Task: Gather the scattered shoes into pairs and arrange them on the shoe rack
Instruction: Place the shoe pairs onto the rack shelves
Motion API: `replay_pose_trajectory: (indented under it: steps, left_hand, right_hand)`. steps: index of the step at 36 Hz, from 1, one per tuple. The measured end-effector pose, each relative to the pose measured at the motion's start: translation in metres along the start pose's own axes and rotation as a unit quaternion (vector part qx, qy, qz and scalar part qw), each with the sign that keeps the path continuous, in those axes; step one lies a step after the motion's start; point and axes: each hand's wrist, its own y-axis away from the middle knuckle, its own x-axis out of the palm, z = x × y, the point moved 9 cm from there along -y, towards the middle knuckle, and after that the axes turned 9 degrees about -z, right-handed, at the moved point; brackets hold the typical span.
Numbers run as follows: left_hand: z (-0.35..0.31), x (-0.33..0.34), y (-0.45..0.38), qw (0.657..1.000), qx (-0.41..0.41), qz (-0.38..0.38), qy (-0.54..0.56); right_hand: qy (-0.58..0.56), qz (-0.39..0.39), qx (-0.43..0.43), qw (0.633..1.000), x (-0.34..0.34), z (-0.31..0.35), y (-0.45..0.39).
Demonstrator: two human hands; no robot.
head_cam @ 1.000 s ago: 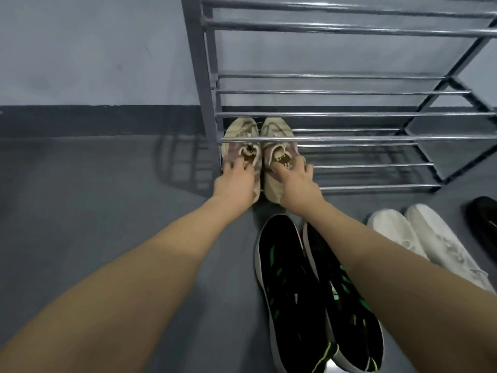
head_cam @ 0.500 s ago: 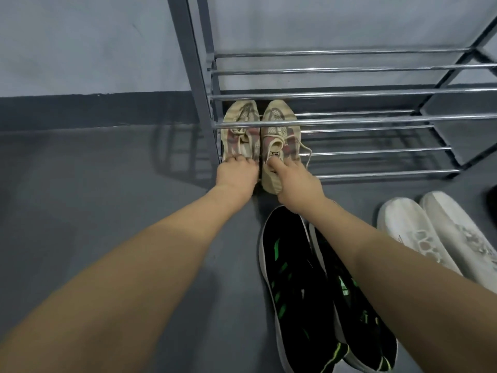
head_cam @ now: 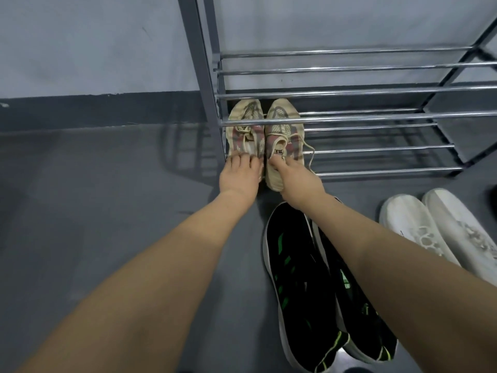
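The beige pair (head_cam: 265, 135) sits toes-in on the lowest tier of the shoe rack (head_cam: 376, 117), at 12 o'clock from the person. The left hand (head_cam: 239, 176) curls its fingers on 1 heel, the right hand (head_cam: 298, 179) pinches the other collar. Still on the floor: the black pair (head_cam: 317, 286) at 6 o'clock and the white pair (head_cam: 443, 227) at 4. I'd judge 1 pair nearly placed, at least 2 left.

Two shoe pairs (head_cam: 326, 286) (head_cam: 441, 230) lie on the floor (head_cam: 94, 211) before the rack (head_cam: 349, 119).
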Motion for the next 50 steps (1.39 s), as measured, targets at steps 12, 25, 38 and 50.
replay_pose_trajectory:
  steps: [12, 25, 38, 50]
  left_hand:
    - [-0.003, -0.022, 0.049, 0.997, -0.028, -0.047, 0.055]
    - [-0.041, -0.067, 0.098, 0.982, -0.014, -0.014, 0.190]
    - [-0.129, -0.045, 0.196, 0.957, 0.147, 0.157, 0.197]
    - [-0.151, -0.034, 0.222, 0.955, 0.246, 0.078, 0.147]
  right_hand:
    - [0.035, -0.068, 0.018, 0.997, -0.023, -0.009, 0.033]
    - [-0.025, -0.109, 0.062, 0.992, -0.058, -0.031, 0.120]
    - [0.049, -0.045, 0.069, 0.995, -0.042, -0.072, 0.220]
    - [0.015, 0.035, 0.005, 0.999, -0.006, -0.049, 0.250]
